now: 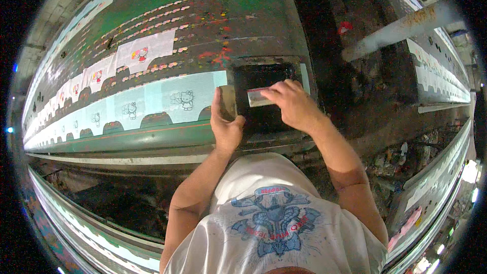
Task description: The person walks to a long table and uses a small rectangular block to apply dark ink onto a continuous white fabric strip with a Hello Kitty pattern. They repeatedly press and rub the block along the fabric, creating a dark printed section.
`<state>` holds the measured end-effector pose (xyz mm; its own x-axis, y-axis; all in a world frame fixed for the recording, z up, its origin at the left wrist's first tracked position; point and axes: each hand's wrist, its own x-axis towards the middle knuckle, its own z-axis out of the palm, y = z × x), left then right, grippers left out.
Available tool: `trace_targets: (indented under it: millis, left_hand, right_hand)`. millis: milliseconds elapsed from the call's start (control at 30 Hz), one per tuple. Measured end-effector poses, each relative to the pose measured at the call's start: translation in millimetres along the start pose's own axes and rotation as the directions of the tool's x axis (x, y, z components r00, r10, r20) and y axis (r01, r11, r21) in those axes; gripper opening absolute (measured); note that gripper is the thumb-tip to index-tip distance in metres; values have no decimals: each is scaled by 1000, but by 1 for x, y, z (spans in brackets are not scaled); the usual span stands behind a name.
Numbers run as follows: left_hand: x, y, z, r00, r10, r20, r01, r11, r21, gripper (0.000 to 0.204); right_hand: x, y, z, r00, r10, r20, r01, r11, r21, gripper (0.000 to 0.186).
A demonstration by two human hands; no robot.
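A dark screen-printing frame (266, 61) lies on the long green table in front of me. My left hand (227, 128) grips its left side rail, fingers on the outer side and thumb on the inner. A squeegee (259, 97) with a pale face and a reddish upper edge is pinched in my right hand (295, 105), over the black mesh (258, 122). Pale blue fabric panels (167, 99) run in a row to the left of the frame, several bearing black outlines of a cartoon cat. The fabric under the frame is mostly hidden.
White panels (147, 50) with coloured cat prints lie farther back on the green table (147, 139). A rusty pale pipe (401, 29) slants across the upper right. More long tables with fabric stand at right (440, 78) and lower left (96, 233). Debris (406, 157) litters the floor at right.
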<state>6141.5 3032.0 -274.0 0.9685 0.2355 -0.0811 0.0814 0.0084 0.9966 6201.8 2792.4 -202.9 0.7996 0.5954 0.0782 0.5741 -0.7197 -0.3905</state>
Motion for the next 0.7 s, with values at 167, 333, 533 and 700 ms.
trace_targets:
  millis: [167,333,533,700]
  left_hand:
    - [2,1,1,1000,12,-10,-11,999,50,105]
    - [4,3,1,999,36,-9,-35,993,116,105]
    - [4,9,2,999,39,-22,-37,997,70,106]
    - [-8,43,-5,991,64,-118,-66,998,-19,109]
  right_hand:
    - [-44,-33,9,1000,-18,-13,18,999,-44,44]
    - [-72,-55,15,999,-24,-30,23,999,-41,43]
    - [-85,-55,4,997,-68,-46,72,994,86,38]
    - [-40,-81,-80,927,-146,-345,340,715,611,31]
